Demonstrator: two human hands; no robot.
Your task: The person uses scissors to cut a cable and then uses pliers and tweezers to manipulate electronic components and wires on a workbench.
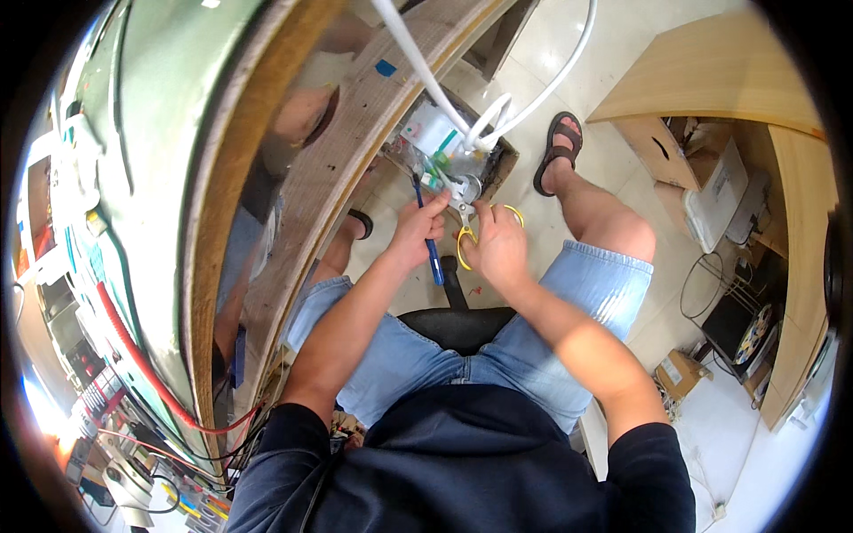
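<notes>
My left hand [416, 233] has its fingers curled around a slim blue tool [434, 259], thumb and forefinger pressed toward each other at its far side, close to the scissor blades; whether they also pinch something small there I cannot tell. My right hand [499, 249] is closed about the yellow-handled scissors [463, 210], fingers bent at the loops, though I cannot see which of them pass through.

Both things are in front of me, above the floor between my knees, at the near side of an open box [507, 166]. That box has a brown rim and holds a jumble: a white sheet [433, 131] at the far left, clear plastic and bits of green. A shiny round piece sits just beyond the scissors, too cluttered to make out. A white cable [498, 124] loops over the box.

The blue tool's long axis runs near to far, its thin dark end far and slightly left, its thick blue end near. The scissors point far and a little left, their loops toward me and to the right, standing apart.

Off to the right, an open compartment under the wooden desk [720, 67] has a white boxy thing [718, 200] in it; nearer, a small cardboard box [680, 373] sits low down.
</notes>
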